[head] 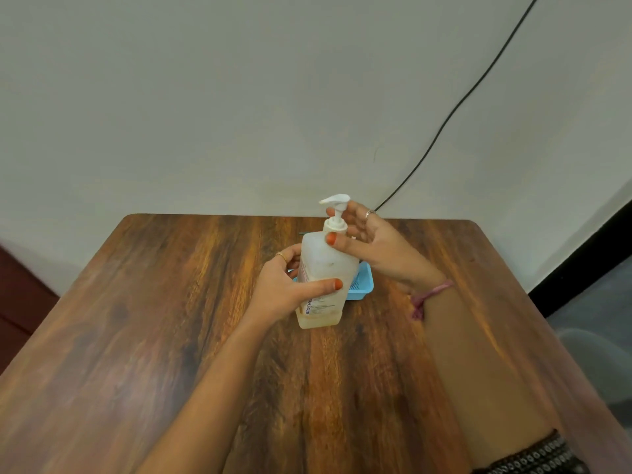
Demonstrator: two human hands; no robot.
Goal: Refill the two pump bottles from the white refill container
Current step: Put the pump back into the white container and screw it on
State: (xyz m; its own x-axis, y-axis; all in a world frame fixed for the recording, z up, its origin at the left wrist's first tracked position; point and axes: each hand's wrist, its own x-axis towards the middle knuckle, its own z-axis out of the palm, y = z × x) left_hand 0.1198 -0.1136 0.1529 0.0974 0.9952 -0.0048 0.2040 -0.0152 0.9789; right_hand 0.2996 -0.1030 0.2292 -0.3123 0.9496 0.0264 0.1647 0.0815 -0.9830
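- Pump bottle (323,278) stood upright on the wooden table (171,302), just in front of a blue tray (360,285); only a shallow layer of yellowish liquid showed at its base.
- My left hand (284,289) gripped the bottle body.
- My right hand (362,241) had fingers curled round the pump collar (336,227), thumb on the bottle shoulder.
- Risk: a loose left grip could let the bottle spin or tip.
- Risk: a hasty pump withdrawal could drip liquid onto the table.
- White refill container: not in view.
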